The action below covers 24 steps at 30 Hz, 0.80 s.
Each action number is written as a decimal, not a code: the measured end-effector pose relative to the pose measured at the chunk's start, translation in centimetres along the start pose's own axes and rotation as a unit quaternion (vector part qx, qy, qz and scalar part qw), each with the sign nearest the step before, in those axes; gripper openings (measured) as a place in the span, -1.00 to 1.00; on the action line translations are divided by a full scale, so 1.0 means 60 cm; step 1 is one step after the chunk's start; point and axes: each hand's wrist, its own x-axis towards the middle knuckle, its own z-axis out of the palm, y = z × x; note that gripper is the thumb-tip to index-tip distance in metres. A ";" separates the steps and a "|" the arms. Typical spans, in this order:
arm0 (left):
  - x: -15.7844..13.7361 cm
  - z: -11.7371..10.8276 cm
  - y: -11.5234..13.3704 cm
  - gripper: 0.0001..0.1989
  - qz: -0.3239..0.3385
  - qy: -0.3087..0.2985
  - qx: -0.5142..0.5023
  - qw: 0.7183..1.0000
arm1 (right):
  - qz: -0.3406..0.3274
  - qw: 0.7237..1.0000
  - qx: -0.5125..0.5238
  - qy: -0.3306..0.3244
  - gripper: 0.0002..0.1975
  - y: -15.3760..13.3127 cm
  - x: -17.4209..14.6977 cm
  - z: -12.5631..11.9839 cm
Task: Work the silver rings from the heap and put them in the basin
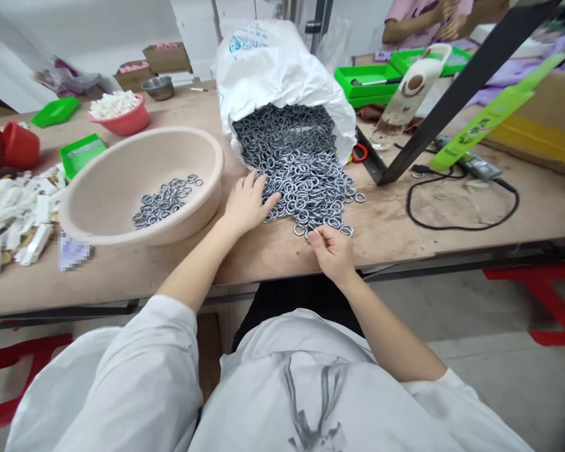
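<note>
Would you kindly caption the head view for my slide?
Left hand and right hand at rings spilling from a sack, beside a basin.

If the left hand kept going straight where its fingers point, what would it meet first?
Most likely the loose gray rings spilling from the white sack: the left hand lies right at the pile's edge, though contact is hard to judge.

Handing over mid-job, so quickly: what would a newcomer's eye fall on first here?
Probably the big white sack lying open near the middle of the table, with a heap of grey rings spilling from its mouth. Left of it, a wide beige basin holds a smaller cluster of rings. The left hand is at the heap's left side, the right hand at its near edge.
</note>
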 end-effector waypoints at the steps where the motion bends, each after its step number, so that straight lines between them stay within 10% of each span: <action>1: 0.022 0.022 -0.009 -0.28 -0.032 -0.034 -0.009 0.999 | -0.004 1.000 -0.005 -0.002 -0.60 0.001 -0.001 -0.001; 9: 0.004 0.086 -0.032 -0.37 0.018 -0.063 -0.036 0.997 | -0.020 1.000 -0.008 -0.012 -0.61 0.004 -0.001 -0.005; 24: -0.030 0.034 -0.010 -0.65 0.040 0.077 -0.166 0.982 | -0.001 1.000 0.007 -0.003 -0.59 0.000 0.000 -0.006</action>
